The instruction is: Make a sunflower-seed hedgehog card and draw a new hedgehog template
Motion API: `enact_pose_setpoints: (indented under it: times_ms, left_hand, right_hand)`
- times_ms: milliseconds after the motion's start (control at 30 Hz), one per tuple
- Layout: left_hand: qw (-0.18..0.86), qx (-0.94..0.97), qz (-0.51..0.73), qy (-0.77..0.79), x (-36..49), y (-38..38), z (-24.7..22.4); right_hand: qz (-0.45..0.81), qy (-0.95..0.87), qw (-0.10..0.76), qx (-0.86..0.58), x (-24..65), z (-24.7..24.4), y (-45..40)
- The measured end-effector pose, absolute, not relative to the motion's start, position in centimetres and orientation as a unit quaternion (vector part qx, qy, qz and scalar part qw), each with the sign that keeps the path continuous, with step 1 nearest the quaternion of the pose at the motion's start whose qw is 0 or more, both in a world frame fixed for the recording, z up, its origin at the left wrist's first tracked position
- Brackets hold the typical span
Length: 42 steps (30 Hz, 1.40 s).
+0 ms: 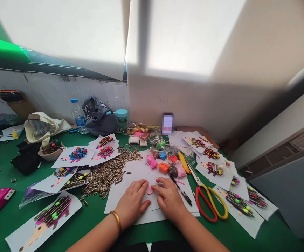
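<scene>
White paper (pixel 115 199) lies before me on the green table. On it, a small flat pink clay piece (pixel 150 190) sits between my fingertips. My left hand (pixel 134 200) rests at its left side, palm down, fingers stretched and thumb apart. From the right, my right hand (pixel 169 196) touches the piece with its index finger, its other fingers loosely bent and apart. Neither hand holds anything. Beside my right hand lie a black pen (pixel 185 196) and a thin pink strip (pixel 180 182). Bagged clay lumps, including an orange one (pixel 163 167), lie beyond the hands.
A sunflower seed pile (pixel 104 175) spreads to the left. Scissors (pixel 209 199) and a yellow cutter (pixel 184 162) lie right. Hedgehog pictures (pixel 74 156) flank both sides. A phone (pixel 167 123), bottle (pixel 78 117) and blue bag (pixel 101 120) stand near the wall.
</scene>
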<state>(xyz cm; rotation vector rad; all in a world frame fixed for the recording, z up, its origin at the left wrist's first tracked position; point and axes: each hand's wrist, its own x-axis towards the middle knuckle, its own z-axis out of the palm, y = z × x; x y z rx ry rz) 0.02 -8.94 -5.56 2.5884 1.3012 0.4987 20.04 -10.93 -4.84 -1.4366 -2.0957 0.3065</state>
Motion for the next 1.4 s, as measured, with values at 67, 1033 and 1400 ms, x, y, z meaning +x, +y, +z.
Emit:
enact_pose_setpoints:
  times_ms: [67, 1033, 1400]
  left_hand:
    - [0.103, 0.876, 0.164, 0.441, 0.0, -8.9, -5.6]
    - [0.112, 0.877, 0.156, 0.441, 0.1, -9.0, -5.3]
    - [0.107, 0.877, 0.170, 0.436, 0.0, -9.0, -5.3]
  right_hand:
    - [0.111, -0.783, 0.298, -0.534, 20.2, -4.8, -11.0]
    - [0.072, -0.797, 0.279, -0.531, 20.7, -5.1, -12.0]
    - [0.053, -0.827, 0.249, -0.502, 20.5, -5.0, -12.2]
